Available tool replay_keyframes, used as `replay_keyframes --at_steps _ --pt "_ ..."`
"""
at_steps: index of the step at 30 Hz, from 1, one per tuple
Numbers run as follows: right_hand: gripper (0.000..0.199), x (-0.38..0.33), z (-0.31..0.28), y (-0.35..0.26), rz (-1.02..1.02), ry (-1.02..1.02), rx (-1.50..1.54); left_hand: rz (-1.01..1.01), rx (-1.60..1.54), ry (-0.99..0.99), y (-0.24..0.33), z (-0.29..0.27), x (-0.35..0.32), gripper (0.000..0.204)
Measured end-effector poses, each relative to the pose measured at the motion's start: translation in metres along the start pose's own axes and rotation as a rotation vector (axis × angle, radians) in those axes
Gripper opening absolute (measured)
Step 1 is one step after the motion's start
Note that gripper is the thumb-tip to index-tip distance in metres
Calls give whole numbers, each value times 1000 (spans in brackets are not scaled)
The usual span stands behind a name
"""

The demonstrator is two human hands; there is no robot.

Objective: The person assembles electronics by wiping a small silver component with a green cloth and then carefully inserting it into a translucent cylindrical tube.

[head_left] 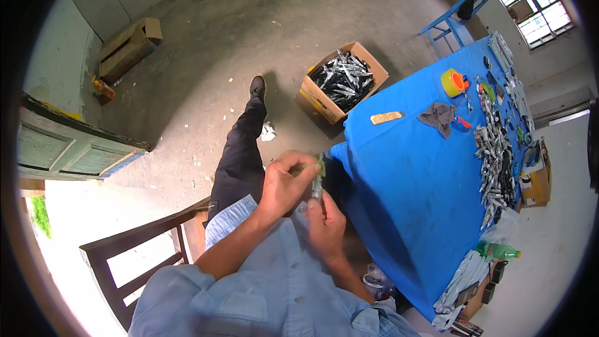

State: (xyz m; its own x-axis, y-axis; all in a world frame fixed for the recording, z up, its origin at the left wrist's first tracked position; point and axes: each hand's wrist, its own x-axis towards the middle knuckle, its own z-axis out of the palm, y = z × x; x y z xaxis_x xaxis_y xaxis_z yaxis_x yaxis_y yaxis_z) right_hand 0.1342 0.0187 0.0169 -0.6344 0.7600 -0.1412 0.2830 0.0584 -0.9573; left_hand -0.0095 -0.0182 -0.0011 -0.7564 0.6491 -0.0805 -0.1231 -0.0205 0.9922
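In front of my shirt, both hands are close together over one small slim piece. My left hand is closed, its fingertips pinching a small green piece at the upper end. My right hand grips the lower end of a short silvery, see-through slim item, thumb and fingers pressed together. The green piece touches or overlaps the top of the silvery item; which of the two I cannot tell. Its exact kind is too small to make out.
A blue-covered table stands at my right, with a heap of silver and black slim items, a grey cloth, a yellow-orange tape roll and a green bottle. A cardboard box of similar items sits on the floor ahead.
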Motion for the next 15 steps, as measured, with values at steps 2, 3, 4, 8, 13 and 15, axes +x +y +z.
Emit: replay_keyframes --at_steps 2,3,4,8,13,15 --pt "30 -2 0 2 60 -7 74 -11 -8 16 -10 0 5 14" --pt "31 -3 -1 4 82 -13 118 -25 -67 34 -11 -2 7 14" --pt "31 -2 -1 5 105 -20 162 -40 -126 52 -9 -6 13 14" --pt "37 5 -4 3 157 -12 397 -135 -185 11 -5 -20 15 14" --pt "39 20 -15 0 191 -49 558 -184 -209 -108 -8 -16 -11 14" --pt "40 22 -13 -1 184 -56 583 -151 -357 -223 -6 -9 -19 11"
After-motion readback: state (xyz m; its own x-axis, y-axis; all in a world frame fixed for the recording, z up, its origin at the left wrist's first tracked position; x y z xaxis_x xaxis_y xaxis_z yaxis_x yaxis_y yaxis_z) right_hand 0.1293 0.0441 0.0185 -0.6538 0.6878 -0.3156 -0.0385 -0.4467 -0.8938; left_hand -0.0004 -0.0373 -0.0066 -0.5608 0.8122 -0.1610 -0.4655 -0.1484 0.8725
